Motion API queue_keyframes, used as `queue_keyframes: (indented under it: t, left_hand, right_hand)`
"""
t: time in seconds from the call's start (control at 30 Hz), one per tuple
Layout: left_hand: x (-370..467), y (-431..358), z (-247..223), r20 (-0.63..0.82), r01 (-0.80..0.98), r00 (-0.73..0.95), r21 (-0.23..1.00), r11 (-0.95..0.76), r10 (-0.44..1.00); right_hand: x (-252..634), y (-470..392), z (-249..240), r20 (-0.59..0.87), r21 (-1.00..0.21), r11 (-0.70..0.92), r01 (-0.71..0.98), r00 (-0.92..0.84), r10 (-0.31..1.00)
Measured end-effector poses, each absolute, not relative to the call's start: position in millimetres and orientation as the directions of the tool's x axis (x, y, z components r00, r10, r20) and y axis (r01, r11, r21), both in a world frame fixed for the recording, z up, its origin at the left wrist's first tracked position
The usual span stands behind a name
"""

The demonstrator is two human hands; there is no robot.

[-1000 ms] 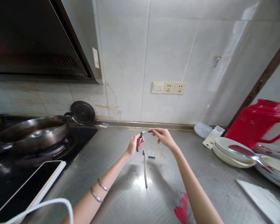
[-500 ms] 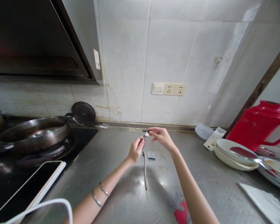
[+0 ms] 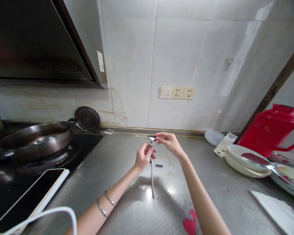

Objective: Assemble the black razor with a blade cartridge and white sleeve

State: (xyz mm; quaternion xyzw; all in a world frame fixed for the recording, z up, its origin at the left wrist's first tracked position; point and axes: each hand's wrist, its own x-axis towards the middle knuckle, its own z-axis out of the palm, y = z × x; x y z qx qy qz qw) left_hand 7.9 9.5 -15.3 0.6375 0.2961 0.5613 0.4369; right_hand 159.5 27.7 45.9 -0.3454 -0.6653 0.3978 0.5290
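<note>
A small razor-like tool (image 3: 151, 141) with a dark crosswise head and a silvery neck is held upright above the metal counter. My left hand (image 3: 144, 156) is closed around its lower part. Fingertips of my right hand (image 3: 169, 142) pinch the right end of the dark head. Below the hands, a thin grey handle-like rod (image 3: 152, 182) lies lengthwise on the counter. Beside its upper end is a small clear piece with a dark green strip (image 3: 159, 165), partly hidden by my left hand.
On the left are a stove with a steel pan (image 3: 36, 138), a phone-like device (image 3: 31, 199) and a white cable (image 3: 51, 210). A red jug (image 3: 271, 130), stacked bowls (image 3: 247, 161) and a white sheet (image 3: 279, 212) occupy the right.
The tool has turned more upright, its head now level and facing me. My left fingers have shifted slightly around it, covering more of the clear piece below.
</note>
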Motion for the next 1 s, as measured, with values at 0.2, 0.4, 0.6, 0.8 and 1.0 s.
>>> queue_keyframes:
  t: [0.2,0.4,0.6,0.8,1.0]
  left_hand:
    - [7.3,9.6,-16.8,0.436,-0.109,0.188,0.9,-0.423,0.88]
    - [8.1,10.7,-20.3,0.429,-0.123,0.182,0.903,-0.412,0.885]
    - [8.6,10.1,-20.9,0.433,-0.143,0.165,0.899,-0.413,0.886]
    - [7.9,9.3,-20.1,0.431,-0.162,0.161,0.899,-0.407,0.888]
    - [7.1,8.6,-18.5,0.424,-0.162,0.147,0.902,-0.401,0.894]
  right_hand:
    - [158.9,26.2,46.5,0.451,-0.876,0.475,0.08,-0.208,0.868]
    - [157.2,28.4,43.1,0.455,-0.877,0.476,0.06,-0.212,0.865]
    - [152.8,30.0,40.1,0.448,-0.884,0.465,0.042,-0.202,0.871]
    - [149.0,29.7,40.2,0.454,-0.883,0.468,0.043,-0.182,0.872]
    - [146.2,28.7,39.3,0.463,-0.878,0.476,0.048,-0.166,0.871]
